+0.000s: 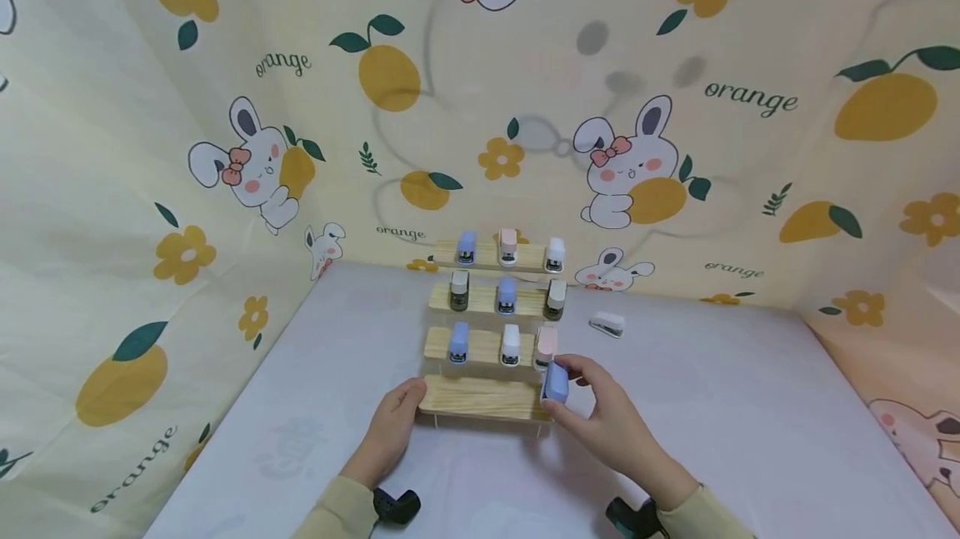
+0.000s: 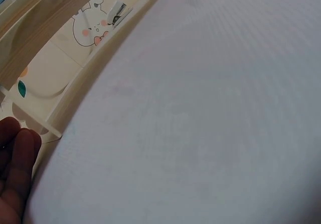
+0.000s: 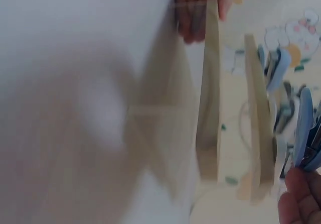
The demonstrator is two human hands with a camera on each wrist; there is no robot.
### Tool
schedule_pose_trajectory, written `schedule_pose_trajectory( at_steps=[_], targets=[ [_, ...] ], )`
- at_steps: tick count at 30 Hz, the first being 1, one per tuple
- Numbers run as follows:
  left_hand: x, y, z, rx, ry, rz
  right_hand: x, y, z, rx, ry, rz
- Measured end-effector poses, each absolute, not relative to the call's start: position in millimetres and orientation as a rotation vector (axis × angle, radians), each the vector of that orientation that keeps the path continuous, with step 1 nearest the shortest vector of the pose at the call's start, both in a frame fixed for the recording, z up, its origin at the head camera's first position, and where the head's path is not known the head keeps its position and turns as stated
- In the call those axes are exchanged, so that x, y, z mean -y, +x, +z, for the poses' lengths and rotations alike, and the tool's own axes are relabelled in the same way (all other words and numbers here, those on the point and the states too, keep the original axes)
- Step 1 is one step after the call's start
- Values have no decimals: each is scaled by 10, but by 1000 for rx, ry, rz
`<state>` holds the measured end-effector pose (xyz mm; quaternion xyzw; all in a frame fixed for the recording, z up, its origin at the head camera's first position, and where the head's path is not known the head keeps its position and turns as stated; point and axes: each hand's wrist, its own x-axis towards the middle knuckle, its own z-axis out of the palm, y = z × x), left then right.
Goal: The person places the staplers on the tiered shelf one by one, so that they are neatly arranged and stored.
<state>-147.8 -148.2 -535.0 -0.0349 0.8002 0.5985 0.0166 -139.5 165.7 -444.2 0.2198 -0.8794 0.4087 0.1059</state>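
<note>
My right hand [image 1: 609,424] pinches a small blue stapler [image 1: 556,383] between thumb and fingers, at the right end of the lowest wooden tier [image 1: 480,397]. In the right wrist view this stapler [image 3: 304,128] stands on edge, its metal inside showing. My left hand [image 1: 392,421] grips the left end of that same tier, thumb by the top and fingers beneath. Its curled fingers [image 2: 24,156] show at the left edge of the left wrist view. Just behind the held stapler, a pink stapler [image 1: 547,342] stands on the second tier.
Blue, white, pink and dark-bodied staplers stand in rows on the stepped rack's upper tiers [image 1: 487,301]. A white stapler [image 1: 607,324] lies on the pale tabletop [image 1: 697,406] to the right. A patterned cloth [image 1: 465,122] rises behind and beside the table.
</note>
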Motion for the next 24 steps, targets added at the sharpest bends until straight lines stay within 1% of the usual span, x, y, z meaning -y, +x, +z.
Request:
schedule_pose_trajectory(
  at_steps=[8, 14, 24],
  targets=[
    [1482, -1482, -5362, -2478, -116, 1870, -1360, -1314, -4372, 2463, 794, 1212],
    [1461, -1496, -5349, -2445, -110, 1897, -1279, -1321, -4324, 2448, 799, 1251],
    [1470, -1469, -5328, -2476, -68, 1898, -1109, -1329, -4389, 2546, 862, 1362]
  ],
)
